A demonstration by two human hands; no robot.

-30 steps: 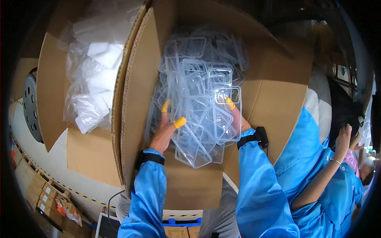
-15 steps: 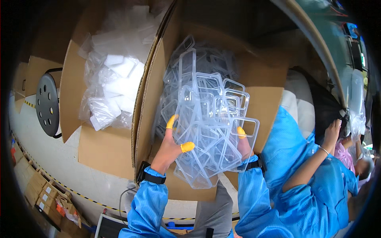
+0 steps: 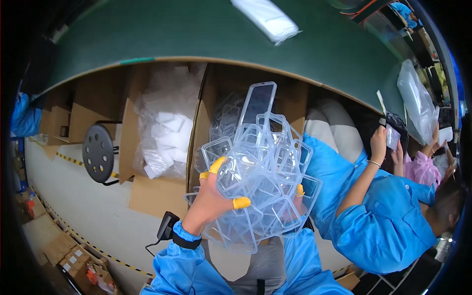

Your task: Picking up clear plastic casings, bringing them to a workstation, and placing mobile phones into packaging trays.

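Observation:
A loose heap of clear plastic rectangular frames [image 3: 260,172] is clasped between my two hands, above my lap and in front of an open cardboard box [image 3: 200,123]. My left hand [image 3: 210,200], with yellow finger cots, grips the heap's left side, its thumb lying across the front. On the opposite side my right hand [image 3: 297,202] presses against the heap; it shows partly through the clear plastic, with one yellow cot visible. A longer frame [image 3: 256,105] sticks up at the top. More clear frames [image 3: 227,118] lie inside the box.
A green tabletop [image 3: 162,32] spans the far side, bearing a white wrapped packet [image 3: 268,19]. Another box, left, holds white foam pieces [image 3: 169,132] and plastic bags. Beyond it stands a black round stool [image 3: 98,153]. At right sits a co-worker in blue [image 3: 378,216], hands busy.
The heap of frames has come up out of the box and toward me between my hands. My view has shifted, bringing the green tabletop in. The co-worker's hands have moved.

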